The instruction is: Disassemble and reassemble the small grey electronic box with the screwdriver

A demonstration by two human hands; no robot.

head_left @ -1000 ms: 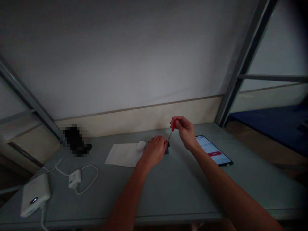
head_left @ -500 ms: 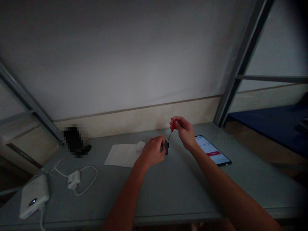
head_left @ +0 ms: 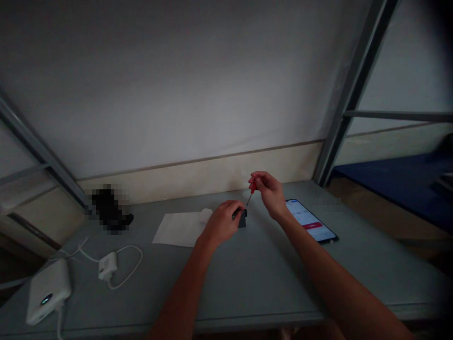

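My left hand (head_left: 226, 219) is closed on a small dark block-like object (head_left: 242, 221) that stands on the grey table. The fingers cover most of it, so its kind cannot be made out. My right hand (head_left: 269, 193) pinches the red handle of a screwdriver (head_left: 253, 188). The thin shaft slants down and to the left, its tip at the top of the dark object; whether the two touch I cannot tell. Left of my left hand lies a white sheet of paper (head_left: 177, 228) with a small white rounded thing (head_left: 205, 216) on its edge.
A phone (head_left: 313, 222) with a lit screen lies beside my right forearm. At the left are a white power bank (head_left: 49, 290), a white adapter (head_left: 107, 266) with a looped cable, and a blurred black object (head_left: 109, 210). A wall (head_left: 212, 170) borders the table's (head_left: 255, 283) back.
My left hand's fingers have shifted slightly over the dark object, and more of its lower face shows. My right hand holds the screwdriver in nearly the same pose. The view has moved slightly.
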